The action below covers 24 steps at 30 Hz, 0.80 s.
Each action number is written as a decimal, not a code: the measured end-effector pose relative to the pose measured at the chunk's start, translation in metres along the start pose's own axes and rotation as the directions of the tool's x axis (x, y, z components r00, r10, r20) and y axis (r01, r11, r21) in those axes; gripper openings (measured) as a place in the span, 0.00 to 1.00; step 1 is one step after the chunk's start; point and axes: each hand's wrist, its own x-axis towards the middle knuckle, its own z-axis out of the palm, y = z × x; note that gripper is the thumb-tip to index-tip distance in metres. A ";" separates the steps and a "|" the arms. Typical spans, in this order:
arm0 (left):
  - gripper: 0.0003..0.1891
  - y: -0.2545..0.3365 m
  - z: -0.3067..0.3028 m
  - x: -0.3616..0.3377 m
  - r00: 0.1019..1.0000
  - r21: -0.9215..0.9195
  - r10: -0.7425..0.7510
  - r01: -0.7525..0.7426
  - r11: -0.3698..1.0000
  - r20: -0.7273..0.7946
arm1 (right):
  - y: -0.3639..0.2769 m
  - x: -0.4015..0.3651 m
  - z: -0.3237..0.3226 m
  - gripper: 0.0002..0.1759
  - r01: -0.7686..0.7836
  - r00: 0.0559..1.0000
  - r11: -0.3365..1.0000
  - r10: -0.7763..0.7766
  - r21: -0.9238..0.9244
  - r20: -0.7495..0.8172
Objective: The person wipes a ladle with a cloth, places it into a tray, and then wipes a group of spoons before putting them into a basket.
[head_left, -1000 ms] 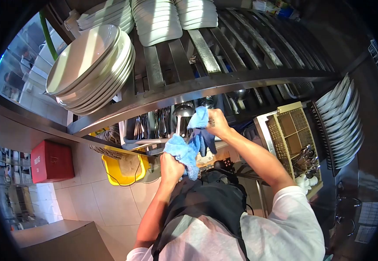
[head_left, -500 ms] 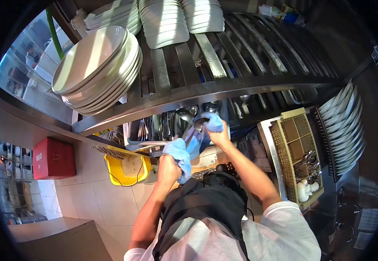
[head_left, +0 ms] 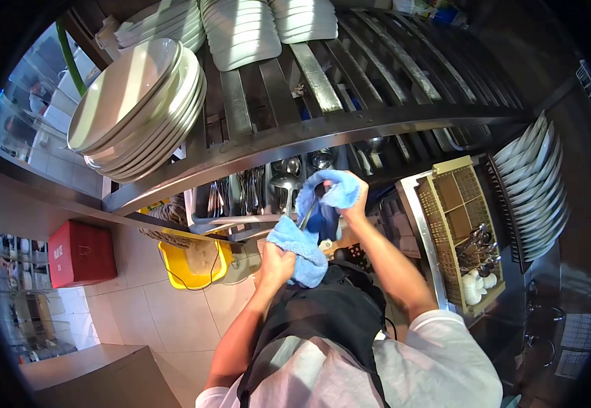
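Note:
My left hand (head_left: 278, 265) is closed on a bunched blue cloth (head_left: 302, 253) in front of my apron. A little higher, my right hand (head_left: 355, 200) grips another part of the blue cloth, which loops up and over. Between the two hands a thin metal handle (head_left: 307, 216) shows, apparently a ladle's; the cloth covers most of it, its bowl included. Just beyond, a grey cutlery bin (head_left: 231, 219) holds forks and spoons (head_left: 250, 183) in one section and a ladle (head_left: 286, 182) with other large spoons in the section nearest my hands.
A slatted metal shelf (head_left: 254, 139) crosses above the bin, bearing stacked oval plates (head_left: 128, 102) and white dishes (head_left: 241, 37). At right stand a beige divided basket (head_left: 455, 204) with cutlery and a rack of plates (head_left: 530, 190). A yellow bucket (head_left: 197, 265) and red box (head_left: 81, 253) are at left.
The cloth in my right hand now covers the ladle's bowl, which was visible before. Both hands have shifted slightly right and the view has moved a little.

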 end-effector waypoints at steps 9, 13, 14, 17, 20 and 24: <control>0.17 -0.005 0.042 -0.010 0.960 -0.352 -0.271 0.230 0.907 -0.071 | 0.036 -0.059 0.031 0.21 -0.765 0.501 0.502 0.857 0.402 -0.117; 0.15 -0.021 0.040 -0.010 0.978 -0.382 -0.197 0.154 0.911 -0.075 | 0.016 -0.079 0.024 0.21 -0.645 0.731 0.719 0.679 0.259 -0.066; 0.15 -0.019 0.038 -0.011 0.977 -0.381 -0.195 0.151 0.912 -0.082 | 0.012 -0.075 0.018 0.21 -0.680 0.642 0.485 0.757 0.550 0.125; 0.15 -0.005 0.035 -0.014 0.960 -0.307 -0.266 0.228 0.924 -0.087 | 0.008 -0.052 0.007 0.13 -0.522 0.770 0.316 0.575 0.792 0.278; 0.15 0.005 0.033 -0.012 0.932 -0.471 -0.362 0.334 0.817 0.034 | 0.012 -0.045 -0.010 0.17 -0.500 0.856 0.189 0.253 0.845 0.450; 0.15 0.006 0.035 -0.012 0.972 -0.365 -0.235 0.217 0.906 -0.005 | 0.002 -0.050 0.007 0.11 -0.466 0.825 0.594 0.559 0.656 0.080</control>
